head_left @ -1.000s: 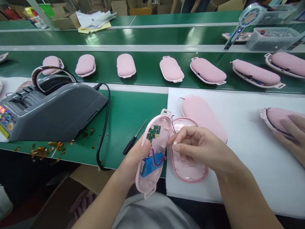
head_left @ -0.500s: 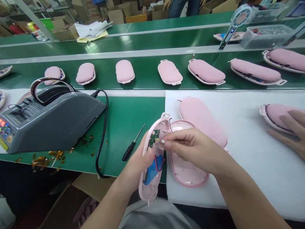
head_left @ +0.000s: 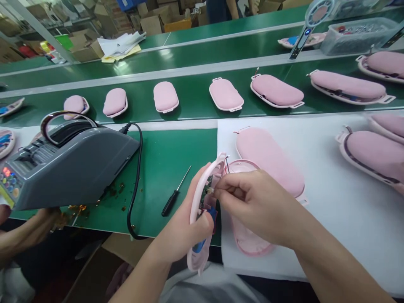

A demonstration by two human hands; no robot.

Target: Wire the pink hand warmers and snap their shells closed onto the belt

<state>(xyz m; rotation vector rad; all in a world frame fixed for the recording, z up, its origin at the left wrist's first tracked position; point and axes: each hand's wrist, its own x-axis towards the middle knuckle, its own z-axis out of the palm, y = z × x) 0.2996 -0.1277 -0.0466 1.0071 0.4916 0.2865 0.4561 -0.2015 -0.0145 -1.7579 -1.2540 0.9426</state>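
A green desk (head_left: 166,158) is being partly covered at left by a grey machine (head_left: 75,168). At far right, small parts (head_left: 362,27) are being held in a clear bin (head_left: 339,45). At near centre, a pink shell (head_left: 196,198), with a circuit board (head_left: 206,189) and blue battery (head_left: 213,213) being held inside, is being gripped by the curled left hand (head_left: 186,223). The right hand (head_left: 259,206) is being held in a closed pinch beside the board, its contents being hidden.
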